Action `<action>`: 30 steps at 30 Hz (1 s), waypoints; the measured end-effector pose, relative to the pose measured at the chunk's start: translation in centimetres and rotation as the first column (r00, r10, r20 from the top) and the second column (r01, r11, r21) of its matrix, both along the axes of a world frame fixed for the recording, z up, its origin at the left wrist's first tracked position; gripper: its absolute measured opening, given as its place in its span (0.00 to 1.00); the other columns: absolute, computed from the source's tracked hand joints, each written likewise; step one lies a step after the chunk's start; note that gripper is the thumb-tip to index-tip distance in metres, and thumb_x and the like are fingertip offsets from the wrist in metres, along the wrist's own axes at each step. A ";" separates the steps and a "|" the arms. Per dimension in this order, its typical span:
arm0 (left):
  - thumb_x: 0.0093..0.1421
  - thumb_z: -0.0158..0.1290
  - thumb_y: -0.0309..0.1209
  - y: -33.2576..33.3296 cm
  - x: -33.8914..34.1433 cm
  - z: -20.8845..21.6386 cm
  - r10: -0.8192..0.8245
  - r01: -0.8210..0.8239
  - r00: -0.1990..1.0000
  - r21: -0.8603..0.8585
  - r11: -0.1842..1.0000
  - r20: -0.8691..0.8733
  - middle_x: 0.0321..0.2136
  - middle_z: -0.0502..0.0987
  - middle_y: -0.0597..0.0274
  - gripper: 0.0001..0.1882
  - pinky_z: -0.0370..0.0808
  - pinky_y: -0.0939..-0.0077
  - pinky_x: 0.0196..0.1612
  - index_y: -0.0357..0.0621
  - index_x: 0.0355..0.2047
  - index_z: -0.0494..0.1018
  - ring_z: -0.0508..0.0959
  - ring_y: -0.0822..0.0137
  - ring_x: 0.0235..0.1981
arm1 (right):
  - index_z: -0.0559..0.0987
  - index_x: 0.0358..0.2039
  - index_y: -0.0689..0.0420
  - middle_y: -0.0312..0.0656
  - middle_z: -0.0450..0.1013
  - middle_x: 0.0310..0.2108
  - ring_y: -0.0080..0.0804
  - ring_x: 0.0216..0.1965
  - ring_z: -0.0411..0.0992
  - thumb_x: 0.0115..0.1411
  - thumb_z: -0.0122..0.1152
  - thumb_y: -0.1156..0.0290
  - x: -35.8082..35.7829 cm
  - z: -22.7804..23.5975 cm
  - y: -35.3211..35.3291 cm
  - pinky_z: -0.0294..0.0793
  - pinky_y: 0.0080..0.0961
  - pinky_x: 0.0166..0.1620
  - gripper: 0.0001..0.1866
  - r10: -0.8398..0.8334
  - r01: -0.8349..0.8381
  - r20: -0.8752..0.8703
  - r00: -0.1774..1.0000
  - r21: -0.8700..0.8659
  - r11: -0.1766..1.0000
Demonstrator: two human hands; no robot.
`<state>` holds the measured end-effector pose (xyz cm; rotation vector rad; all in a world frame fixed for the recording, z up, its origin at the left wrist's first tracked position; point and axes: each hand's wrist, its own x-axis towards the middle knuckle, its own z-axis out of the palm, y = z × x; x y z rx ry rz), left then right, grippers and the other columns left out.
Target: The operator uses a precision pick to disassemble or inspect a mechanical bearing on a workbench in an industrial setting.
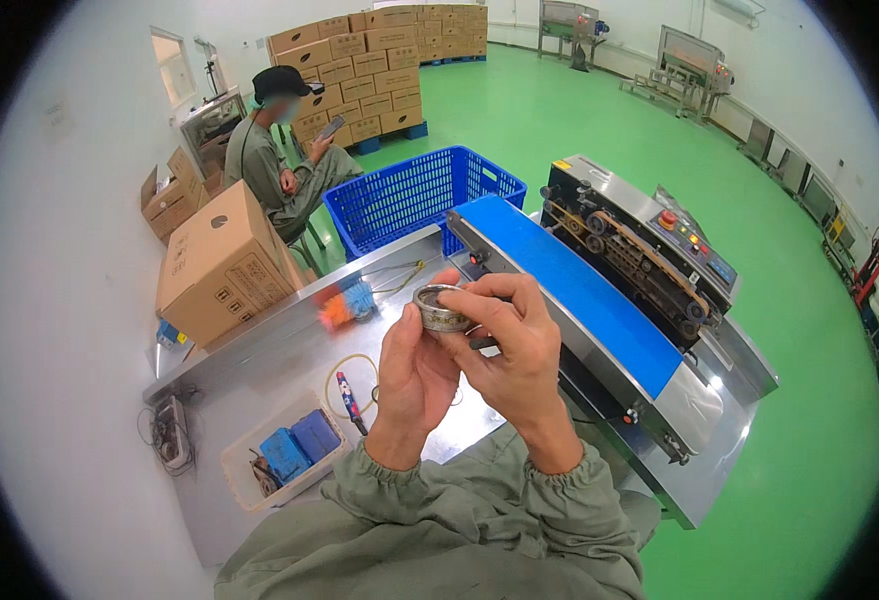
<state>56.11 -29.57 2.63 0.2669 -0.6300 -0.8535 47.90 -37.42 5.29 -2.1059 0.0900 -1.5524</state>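
Above the metal worktable, a small round metallic ring-shaped piece with a hollow top is held up between both hands. My left hand grips it from the left side and below. The fingers of my right hand press on its top and right edge. A short dark object shows by the right palm; its kind is unclear. On the table below lie a pen-like tool with a patterned handle and a thin yellowish loop.
Right of my hands stands a sealing machine with a blue conveyor belt. A shallow bin holds blue blocks. An orange and blue brush-like thing lies on the table. Behind are a blue crate, cartons and a seated person.
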 end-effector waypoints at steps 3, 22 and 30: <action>0.71 0.35 0.44 -0.1 -0.1 0.0 -0.003 0.003 1.000 0.024 1.000 -0.013 0.51 0.71 0.52 0.28 0.73 0.65 0.55 0.33 0.60 0.60 0.75 0.62 0.50 | 0.81 0.40 0.52 0.36 0.70 0.37 0.24 0.22 0.74 0.42 0.72 0.79 -0.5 0.4 -0.1 0.76 0.21 0.25 0.22 -0.007 0.006 0.019 1.000 0.028 1.000; 0.70 0.33 0.49 0.0 0.4 0.0 -0.249 0.234 0.963 -0.136 0.963 -0.108 0.46 0.75 0.49 0.32 0.75 0.67 0.53 0.32 0.61 0.59 0.77 0.60 0.46 | 0.81 0.38 0.54 0.37 0.70 0.37 0.21 0.24 0.75 0.43 0.74 0.77 -0.8 0.5 -0.2 0.76 0.18 0.25 0.19 -0.030 0.030 0.014 0.999 -0.005 1.000; 0.70 0.33 0.48 0.4 -0.1 -0.1 -0.129 0.128 0.988 -0.018 0.992 -0.082 0.46 0.75 0.51 0.31 0.75 0.67 0.52 0.34 0.61 0.59 0.77 0.61 0.47 | 0.81 0.38 0.54 0.37 0.70 0.37 0.21 0.26 0.74 0.41 0.74 0.78 -1.1 0.5 -0.1 0.76 0.19 0.26 0.20 -0.015 0.015 -0.001 1.000 0.067 0.998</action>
